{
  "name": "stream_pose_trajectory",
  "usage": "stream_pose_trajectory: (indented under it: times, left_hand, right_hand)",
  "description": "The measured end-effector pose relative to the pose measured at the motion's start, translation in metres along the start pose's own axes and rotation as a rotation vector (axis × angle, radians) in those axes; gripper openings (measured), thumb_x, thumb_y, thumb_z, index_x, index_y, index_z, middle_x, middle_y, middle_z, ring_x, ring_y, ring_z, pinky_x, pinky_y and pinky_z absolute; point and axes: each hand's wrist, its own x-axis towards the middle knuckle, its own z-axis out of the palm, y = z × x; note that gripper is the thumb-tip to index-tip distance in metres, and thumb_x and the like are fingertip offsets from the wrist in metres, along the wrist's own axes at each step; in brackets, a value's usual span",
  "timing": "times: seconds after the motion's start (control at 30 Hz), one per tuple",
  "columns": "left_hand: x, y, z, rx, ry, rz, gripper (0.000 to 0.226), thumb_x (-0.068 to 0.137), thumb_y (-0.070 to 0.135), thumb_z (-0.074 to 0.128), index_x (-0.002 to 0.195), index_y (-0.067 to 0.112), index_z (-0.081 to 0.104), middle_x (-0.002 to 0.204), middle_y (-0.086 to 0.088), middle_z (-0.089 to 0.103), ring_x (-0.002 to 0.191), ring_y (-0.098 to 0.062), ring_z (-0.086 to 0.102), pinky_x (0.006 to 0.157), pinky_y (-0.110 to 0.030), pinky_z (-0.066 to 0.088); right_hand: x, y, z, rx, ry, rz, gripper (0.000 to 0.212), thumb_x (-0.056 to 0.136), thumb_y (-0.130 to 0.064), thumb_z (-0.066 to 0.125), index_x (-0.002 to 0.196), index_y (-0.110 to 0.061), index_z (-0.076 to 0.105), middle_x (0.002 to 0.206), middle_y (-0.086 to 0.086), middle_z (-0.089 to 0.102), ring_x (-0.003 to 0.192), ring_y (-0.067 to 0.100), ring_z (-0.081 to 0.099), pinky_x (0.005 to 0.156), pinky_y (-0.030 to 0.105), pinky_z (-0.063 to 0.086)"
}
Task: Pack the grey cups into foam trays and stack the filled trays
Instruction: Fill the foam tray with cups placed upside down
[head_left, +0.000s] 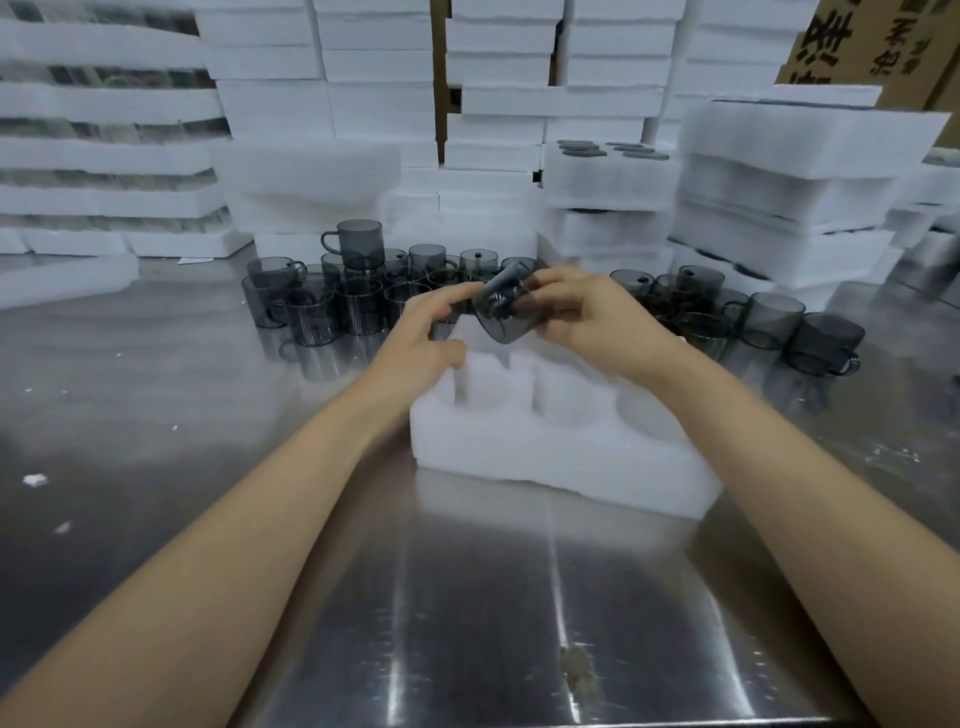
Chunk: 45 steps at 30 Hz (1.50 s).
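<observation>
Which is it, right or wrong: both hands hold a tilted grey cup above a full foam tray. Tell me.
Wrong: the head view shows the foam tray empty, not full. The left hand and right hand hold the tilted grey cup above it.

A smoky grey cup (506, 312) tilts above the far edge of an empty-welled white foam tray (545, 457). More grey cups (358, 306) stand behind the tray, and filled trays (608, 176) are stacked beyond.
</observation>
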Motion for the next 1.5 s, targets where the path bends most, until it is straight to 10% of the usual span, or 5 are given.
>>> stream_pose_trajectory:
  times: [0.27,0.43,0.83,1.5]
  left_hand:
    - [-0.002,-0.003,0.002,-0.092,0.049,-0.026,0.053,0.074,-0.022,0.046,0.102,0.022,0.055,0.114,0.010,0.057,0.109,0.004,0.050,0.089,-0.007,0.040]
    - [-0.001,-0.004,0.002,-0.132,0.014,-0.004,0.051,0.072,-0.027,0.042,0.088,0.021,0.049,0.107,0.007,0.058,0.105,-0.004,0.053,0.084,-0.017,0.044]
    - [-0.006,0.008,-0.002,0.100,-0.055,0.055,0.075,0.073,-0.021,0.045,0.111,0.042,0.056,0.122,0.000,0.045,0.111,-0.003,0.044,0.095,-0.023,0.040]
    - [-0.010,0.017,-0.002,0.230,-0.025,0.020,0.060,0.082,-0.017,0.047,0.132,0.015,0.055,0.112,-0.002,0.041,0.106,-0.010,0.042,0.095,-0.009,0.033]
  right_hand:
    - [-0.002,-0.004,0.002,-0.002,-0.079,0.018,0.043,0.095,-0.006,0.054,0.137,-0.014,0.051,0.150,-0.006,0.035,0.131,0.005,0.040,0.106,0.017,0.034]
    - [-0.003,-0.003,0.001,-0.120,-0.040,-0.032,0.033,0.093,0.001,0.056,0.119,-0.016,0.066,0.135,0.001,0.047,0.118,0.015,0.051,0.095,0.013,0.039]
    - [-0.006,-0.011,0.005,-0.006,-0.048,-0.082,0.026,0.090,-0.021,0.066,0.116,-0.022,0.069,0.113,-0.022,0.058,0.112,-0.006,0.055,0.102,0.016,0.042]
    - [-0.009,-0.008,0.006,-0.094,-0.181,-0.061,0.041,0.082,-0.016,0.071,0.122,-0.022,0.064,0.125,-0.016,0.059,0.116,-0.008,0.051,0.106,0.013,0.034]
